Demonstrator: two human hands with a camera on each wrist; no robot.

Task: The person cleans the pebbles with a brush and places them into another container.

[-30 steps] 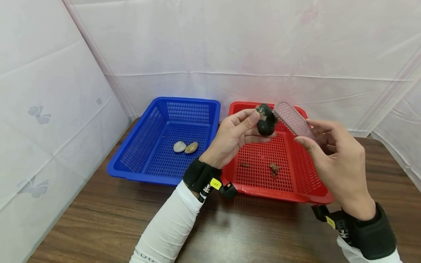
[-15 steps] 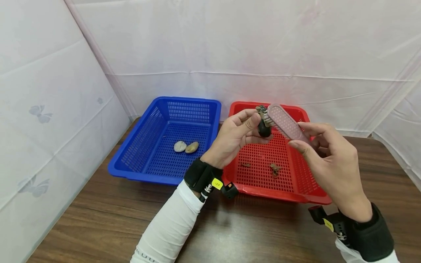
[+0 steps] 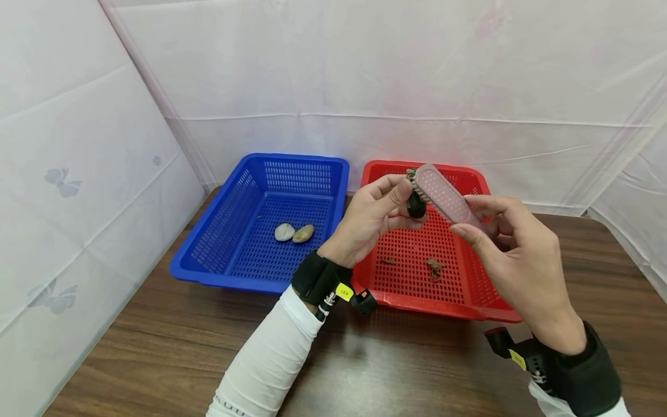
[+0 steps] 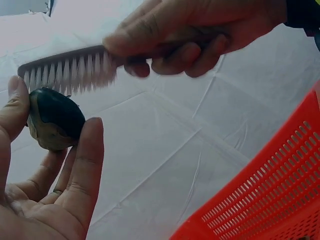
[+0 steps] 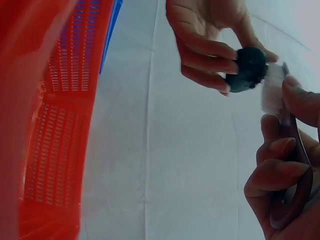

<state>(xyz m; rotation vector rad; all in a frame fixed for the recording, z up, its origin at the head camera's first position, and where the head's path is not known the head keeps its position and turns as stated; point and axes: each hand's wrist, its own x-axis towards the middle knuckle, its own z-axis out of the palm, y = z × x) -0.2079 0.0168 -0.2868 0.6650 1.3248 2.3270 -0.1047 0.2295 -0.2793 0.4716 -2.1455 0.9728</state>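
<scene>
My left hand [image 3: 371, 213] pinches a dark, smooth stone [image 4: 59, 111] between thumb and fingers, above the red basket. Tan dirt coats part of its lower side in the left wrist view. A pink scrubbing brush [image 3: 443, 194] with pale bristles [image 4: 75, 72] is gripped by its handle in my right hand [image 3: 513, 249]. The bristles meet the top of the stone in the left wrist view. From the head view, the brush's back hides much of the stone. In the right wrist view the stone [image 5: 247, 70] sits right beside the bristle tips.
Below the hands stands a red plastic basket [image 3: 432, 310], with small clumps of brown dirt [image 3: 435, 268] on its floor. To its left a blue basket [image 3: 224, 282] holds a white stone [image 3: 284, 232] and a tan stone [image 3: 303, 233]. Both stand on a wooden table [image 3: 156, 347] before a pale curtain [image 3: 391, 75].
My right hand has moved left with the brush, from the stone's right side to across it. My left hand keeps its pinch on the stone, nearly unmoved. The baskets have stayed put.
</scene>
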